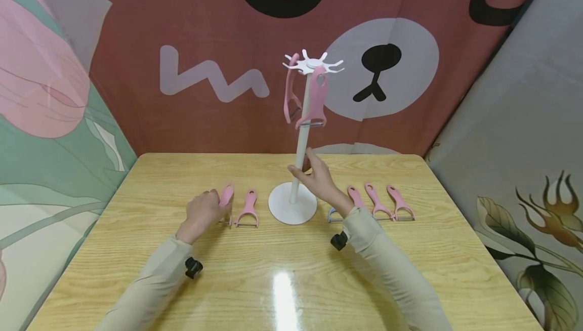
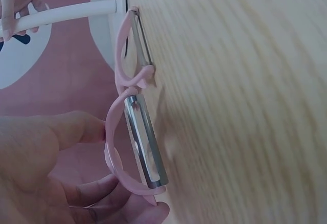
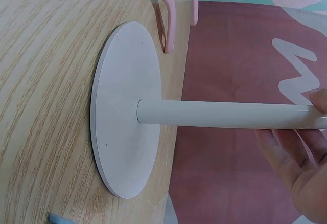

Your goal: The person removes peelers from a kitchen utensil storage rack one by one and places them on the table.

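Observation:
My left hand (image 1: 205, 210) pinches a pink peeler (image 1: 226, 194) between thumb and fingers at the left of the table. In the left wrist view its metal blade (image 2: 145, 142) faces the wood, close to the tabletop. Just right of it another pink peeler (image 1: 250, 200) lies flat. With thumb and fingers around the pole, my right hand (image 1: 319, 178) holds a white stand (image 1: 301, 143), which is upright on its round base (image 3: 125, 81). Two pink peelers, one at the front (image 1: 318, 95) and one at the left (image 1: 289, 93), hang from the hooks on top.
Right of the stand, partly behind my right forearm, lie a pink-handled peeler (image 1: 355, 196) with a bluish head, a middle pink peeler (image 1: 374, 199) and an outer one (image 1: 399, 200). A printed cloth (image 1: 205, 128) hangs behind the table's back edge.

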`<act>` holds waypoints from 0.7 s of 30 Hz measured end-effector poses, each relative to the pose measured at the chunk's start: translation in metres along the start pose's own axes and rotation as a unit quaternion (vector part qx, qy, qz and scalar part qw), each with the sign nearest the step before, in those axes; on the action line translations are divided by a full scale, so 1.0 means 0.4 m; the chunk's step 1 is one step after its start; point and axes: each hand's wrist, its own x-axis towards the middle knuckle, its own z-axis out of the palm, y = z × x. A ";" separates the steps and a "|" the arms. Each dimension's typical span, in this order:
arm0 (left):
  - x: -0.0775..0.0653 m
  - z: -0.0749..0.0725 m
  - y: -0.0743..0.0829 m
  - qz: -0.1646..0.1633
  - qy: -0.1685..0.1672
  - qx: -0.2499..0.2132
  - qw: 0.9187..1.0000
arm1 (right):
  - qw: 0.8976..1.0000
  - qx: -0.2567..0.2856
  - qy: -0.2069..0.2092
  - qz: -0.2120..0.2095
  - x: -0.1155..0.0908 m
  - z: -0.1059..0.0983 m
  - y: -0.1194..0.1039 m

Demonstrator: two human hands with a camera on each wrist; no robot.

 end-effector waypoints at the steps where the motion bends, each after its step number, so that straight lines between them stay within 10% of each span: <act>1: 0.001 0.000 -0.001 -0.002 -0.003 0.003 1.000 | 1.000 -0.002 0.001 0.000 0.000 0.000 0.000; 10: 0.006 0.006 -0.006 -0.009 -0.011 0.025 1.000 | 1.000 0.012 0.000 -0.012 -0.012 -0.021 -0.114; 21: 0.015 0.020 -0.019 -0.017 -0.023 0.039 0.999 | 1.000 0.013 -0.001 -0.008 -0.010 -0.021 -0.112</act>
